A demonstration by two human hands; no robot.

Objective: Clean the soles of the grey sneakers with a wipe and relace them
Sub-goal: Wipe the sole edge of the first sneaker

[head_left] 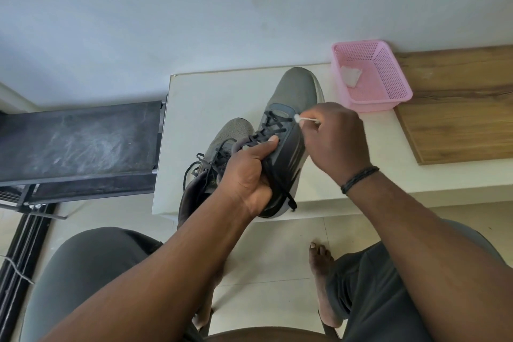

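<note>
Both hands busy on one sneaker (288, 130).
The left hand (249, 175) grips its laced middle; the right hand (336, 139) pinches a cotton swab (306, 119), tip against the sneaker's toe-side eyelets.

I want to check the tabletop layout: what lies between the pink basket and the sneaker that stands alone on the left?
In the head view, the held sneaker lies between the pink basket and the left sneaker, with the right hand and its cotton swab.

A plain white wall (194, 8) fills the upper half of the frame, evenly lit. Below it sits a glossy white desk (211, 97) — a brown wood-grain board (458, 108) at right. At left, a dusty black metal shelf (77, 141). Pale floor tiles (277, 253) show lower centre.
</note>
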